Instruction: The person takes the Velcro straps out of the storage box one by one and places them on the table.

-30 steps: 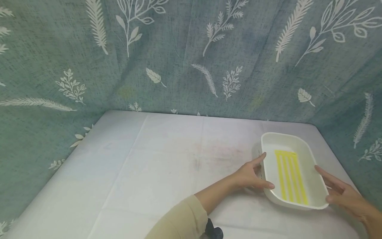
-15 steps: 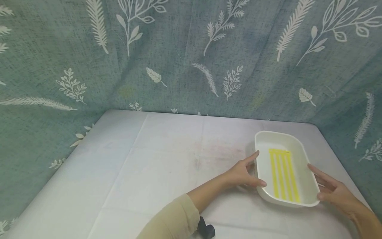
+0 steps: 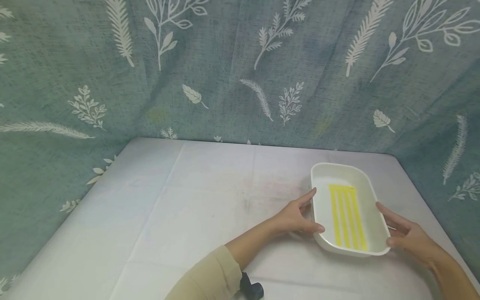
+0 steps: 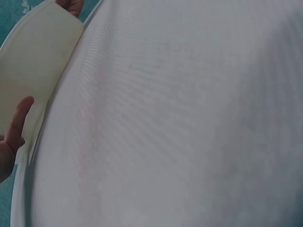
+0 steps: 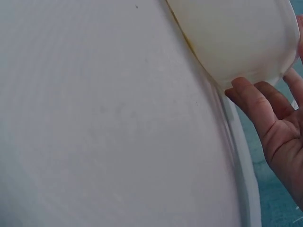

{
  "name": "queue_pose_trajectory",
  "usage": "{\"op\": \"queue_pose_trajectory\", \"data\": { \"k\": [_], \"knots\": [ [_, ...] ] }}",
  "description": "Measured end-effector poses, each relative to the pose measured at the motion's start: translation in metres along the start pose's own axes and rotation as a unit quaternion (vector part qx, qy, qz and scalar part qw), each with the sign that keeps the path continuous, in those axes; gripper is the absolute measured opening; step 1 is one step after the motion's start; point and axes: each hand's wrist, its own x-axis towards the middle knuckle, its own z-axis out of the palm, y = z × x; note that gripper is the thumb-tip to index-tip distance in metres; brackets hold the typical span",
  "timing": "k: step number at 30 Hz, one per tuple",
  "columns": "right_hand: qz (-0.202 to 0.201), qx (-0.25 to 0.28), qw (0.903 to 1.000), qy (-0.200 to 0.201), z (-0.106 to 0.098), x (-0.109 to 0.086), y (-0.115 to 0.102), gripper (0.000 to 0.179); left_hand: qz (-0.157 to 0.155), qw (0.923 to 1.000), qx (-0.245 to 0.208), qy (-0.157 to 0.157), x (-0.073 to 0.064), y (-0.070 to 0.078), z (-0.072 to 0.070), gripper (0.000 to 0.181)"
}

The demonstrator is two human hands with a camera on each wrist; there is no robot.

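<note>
A white rectangular plastic basin [image 3: 368, 212] with rounded corners stands at the right of the table in the head view, its bottom marked with yellow stripes [image 3: 349, 217]. My left hand [image 3: 292, 217] grips its left side, thumb at the rim and the other fingers spread along the outer wall. On the opposite side my right hand [image 3: 410, 239] holds the rim and wall in the same way. The left wrist view shows the basin's pale outer wall [image 4: 38, 56] with a finger against it. From the right wrist, curled fingertips [image 5: 253, 97] press near the basin's lower edge.
A white cloth [image 3: 195, 216] with faint pink stains covers the table. Behind and at both sides hangs a blue-green curtain [image 3: 225, 75] with white leaf prints. A small black device [image 3: 252, 288] sits by the left sleeve [image 3: 210, 275].
Both hands have shifted the basin steadily leftward across the table, with a slight turn. Their hold on it looks the same throughout.
</note>
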Motion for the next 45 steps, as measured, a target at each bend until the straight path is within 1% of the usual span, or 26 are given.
{"op": "queue_pose_trajectory", "data": {
  "k": [4, 7, 9, 13, 18, 20, 23, 25, 30, 39, 45],
  "knots": [
    [0.0, 0.004, 1.0, 0.004, 0.002, 0.001, 0.0, 0.072, -0.001, 1.0, -0.004, 0.001, 0.0, -0.001, -0.002, 0.1],
    [0.002, 0.006, 1.0, 0.003, 0.005, 0.002, -0.002, 0.071, -0.005, 0.9999, -0.017, -0.001, -0.001, -0.002, -0.003, 0.099],
    [-0.006, 0.008, 0.9999, -0.005, 0.008, 0.003, -0.004, 0.073, -0.005, 0.9997, -0.024, -0.001, -0.003, -0.003, -0.005, 0.099],
    [-0.008, 0.0, 0.9999, -0.013, 0.015, 0.007, -0.009, 0.078, -0.006, 0.9995, -0.032, 0.001, -0.009, -0.003, -0.011, 0.098],
    [0.017, -0.014, 0.9998, 0.002, 0.024, 0.012, -0.014, 0.081, -0.01, 0.999, -0.042, 0.0, -0.015, -0.005, -0.018, 0.099],
    [0.025, -0.008, 0.9996, 0.008, 0.027, 0.013, -0.015, 0.082, -0.01, 0.9989, -0.045, -0.001, -0.016, -0.006, -0.021, 0.099],
    [0.027, 0.003, 0.9996, 0.008, 0.03, 0.015, -0.016, 0.083, -0.008, 0.9988, -0.049, -0.005, -0.018, -0.007, -0.024, 0.099],
    [0.029, 0.016, 0.9994, 0.005, 0.032, 0.017, -0.016, 0.084, -0.006, 0.9987, -0.05, -0.006, -0.019, -0.007, -0.026, 0.1],
    [0.031, 0.03, 0.9991, 0.0, 0.038, 0.02, -0.017, 0.086, 0.001, 0.9988, -0.049, -0.006, -0.022, -0.008, -0.031, 0.1],
    [0.035, 0.016, 0.9992, -0.008, 0.051, 0.027, -0.025, 0.089, 0.011, 0.9986, -0.051, 0.003, -0.034, -0.011, -0.042, 0.099],
    [0.046, 0.011, 0.9989, -0.004, 0.063, 0.033, -0.024, 0.094, 0.007, 0.9987, -0.049, 0.015, -0.042, -0.013, -0.05, 0.099]
  ]
}}
